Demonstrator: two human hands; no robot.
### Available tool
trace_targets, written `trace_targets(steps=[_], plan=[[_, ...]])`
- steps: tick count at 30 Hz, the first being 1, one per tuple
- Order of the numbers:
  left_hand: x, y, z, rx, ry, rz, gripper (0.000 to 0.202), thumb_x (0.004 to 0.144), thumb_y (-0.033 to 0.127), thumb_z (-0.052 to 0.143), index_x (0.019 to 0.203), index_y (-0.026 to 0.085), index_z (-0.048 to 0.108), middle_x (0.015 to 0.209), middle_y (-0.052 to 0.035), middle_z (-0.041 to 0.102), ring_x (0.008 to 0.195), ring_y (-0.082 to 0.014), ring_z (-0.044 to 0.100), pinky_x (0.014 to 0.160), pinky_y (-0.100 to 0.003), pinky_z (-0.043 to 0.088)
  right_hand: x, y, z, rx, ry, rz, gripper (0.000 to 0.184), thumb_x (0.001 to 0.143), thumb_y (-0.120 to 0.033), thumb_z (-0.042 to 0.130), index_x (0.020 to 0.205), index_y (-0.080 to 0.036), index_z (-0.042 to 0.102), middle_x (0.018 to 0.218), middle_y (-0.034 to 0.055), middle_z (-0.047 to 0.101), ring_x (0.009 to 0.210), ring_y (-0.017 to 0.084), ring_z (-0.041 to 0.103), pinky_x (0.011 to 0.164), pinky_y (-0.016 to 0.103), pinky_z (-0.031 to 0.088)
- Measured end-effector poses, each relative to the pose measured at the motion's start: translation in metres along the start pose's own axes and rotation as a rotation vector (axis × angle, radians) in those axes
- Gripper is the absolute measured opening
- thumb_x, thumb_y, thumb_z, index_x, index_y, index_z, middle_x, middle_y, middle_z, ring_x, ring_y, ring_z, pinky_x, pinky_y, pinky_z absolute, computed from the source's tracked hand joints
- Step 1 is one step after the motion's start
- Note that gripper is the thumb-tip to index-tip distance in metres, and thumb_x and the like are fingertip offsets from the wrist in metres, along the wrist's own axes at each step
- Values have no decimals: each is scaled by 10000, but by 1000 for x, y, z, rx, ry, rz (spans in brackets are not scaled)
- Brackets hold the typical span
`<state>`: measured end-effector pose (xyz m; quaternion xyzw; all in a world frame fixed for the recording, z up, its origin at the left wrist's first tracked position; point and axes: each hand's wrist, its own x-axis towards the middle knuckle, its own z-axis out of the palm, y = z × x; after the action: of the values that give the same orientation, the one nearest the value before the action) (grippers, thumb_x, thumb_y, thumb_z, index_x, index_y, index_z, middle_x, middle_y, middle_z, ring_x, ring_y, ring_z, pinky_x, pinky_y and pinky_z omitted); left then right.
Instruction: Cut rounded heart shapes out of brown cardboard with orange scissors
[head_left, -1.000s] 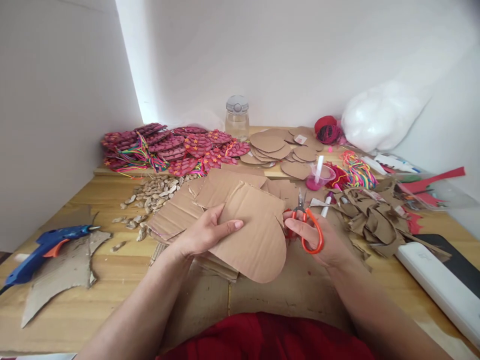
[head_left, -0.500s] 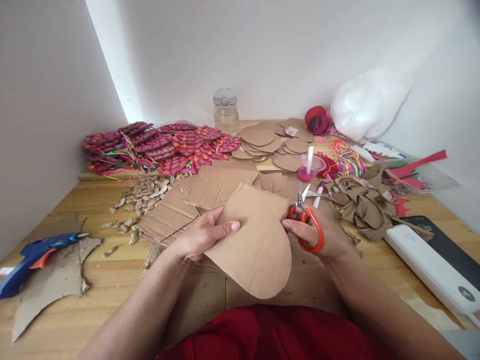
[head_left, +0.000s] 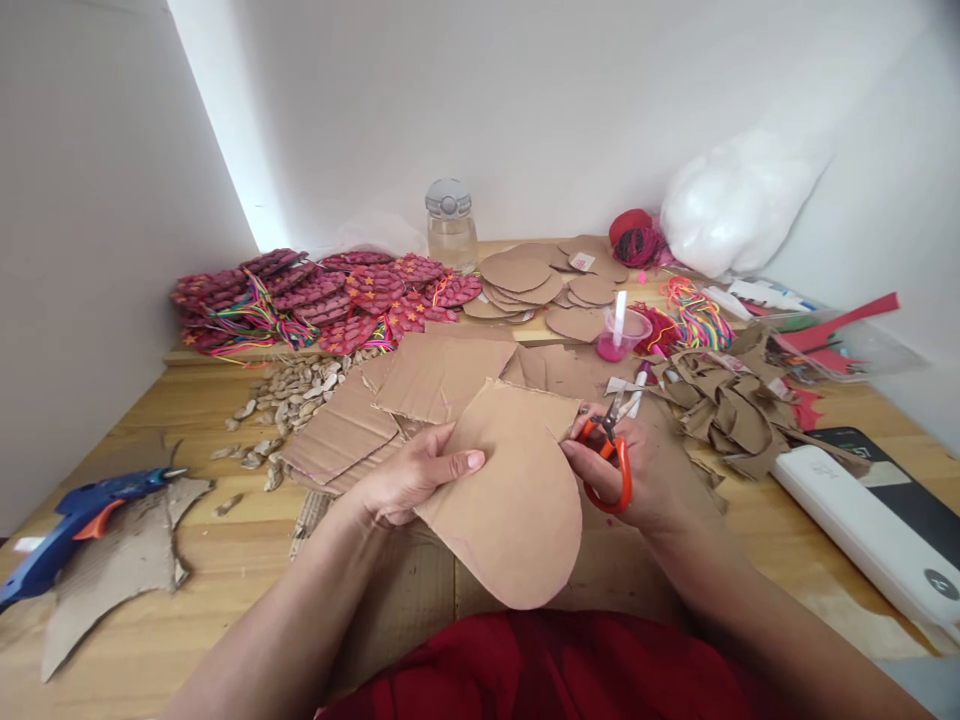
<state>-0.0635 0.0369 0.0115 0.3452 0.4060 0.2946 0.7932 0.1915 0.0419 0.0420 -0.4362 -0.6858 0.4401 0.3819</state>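
My left hand [head_left: 416,475] grips the left side of a cardboard piece [head_left: 517,500], thumb on top and fingers underneath. The piece has a rounded lobe toward my body, and faint pink lines run along its edge. A notch shows on its right side. There my right hand [head_left: 645,470] pinches the edge of the cardboard. Orange-handled scissors [head_left: 609,424] hang in that same hand, blades pointing up and away from me, clear of the cardboard. Under and behind the piece lie more flat cardboard sheets [head_left: 450,375].
Peanut shells [head_left: 300,390] and a blue glue gun [head_left: 90,520] lie at left. Decorated pink rounds [head_left: 375,285], a jar [head_left: 451,235] and cardboard discs [head_left: 517,270] sit behind. Cardboard scraps [head_left: 731,400], a pink cup [head_left: 626,335] and a white power bank [head_left: 862,530] are on the right.
The scissors have turned in my right hand, their blades tipping further right and their handle dropping slightly. The cardboard has shifted a little toward me, still held in both hands.
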Motion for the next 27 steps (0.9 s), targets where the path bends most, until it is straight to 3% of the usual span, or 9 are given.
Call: trace_targets(steps=[3, 7, 12, 21, 27], plan=[[2, -2, 2, -8, -15, -4, 560, 660, 438, 901, 1091, 147, 693, 952, -98, 755, 742, -200, 711, 654, -276, 552, 0, 10, 2, 80, -2, 8, 390, 836, -575, 697, 701, -232, 571, 643, 7, 510, 573, 159, 448, 570, 316, 419], [2, -2, 1, 38, 30, 92, 595, 677, 436, 896, 1149, 153, 669, 967, -81, 742, 741, -177, 688, 634, -249, 529, 2, 25, 3, 294, -69, 85, 365, 846, -579, 673, 742, -232, 621, 673, 15, 564, 609, 182, 505, 606, 334, 450], [-2, 3, -1, 152, 71, 144, 508, 723, 436, 872, 1095, 158, 667, 882, -34, 708, 667, -129, 637, 572, -206, 483, 3, 22, 1, 229, -32, 153, 386, 819, -574, 703, 699, -218, 612, 654, 7, 530, 622, 174, 466, 603, 321, 403], [4, -5, 4, -68, -34, 16, 518, 681, 402, 899, 1095, 152, 713, 957, -90, 754, 763, -176, 706, 670, -247, 571, 0, 40, 6, 321, -51, 77, 426, 833, -629, 689, 747, -216, 626, 700, 19, 552, 631, 174, 482, 603, 314, 443], [1, -5, 8, -26, -66, -54, 522, 685, 409, 894, 1116, 160, 734, 933, -100, 773, 739, -188, 725, 652, -244, 574, 2, 24, 8, 304, -55, -102, 375, 874, -539, 703, 734, -209, 593, 676, 0, 552, 626, 156, 498, 597, 284, 447]])
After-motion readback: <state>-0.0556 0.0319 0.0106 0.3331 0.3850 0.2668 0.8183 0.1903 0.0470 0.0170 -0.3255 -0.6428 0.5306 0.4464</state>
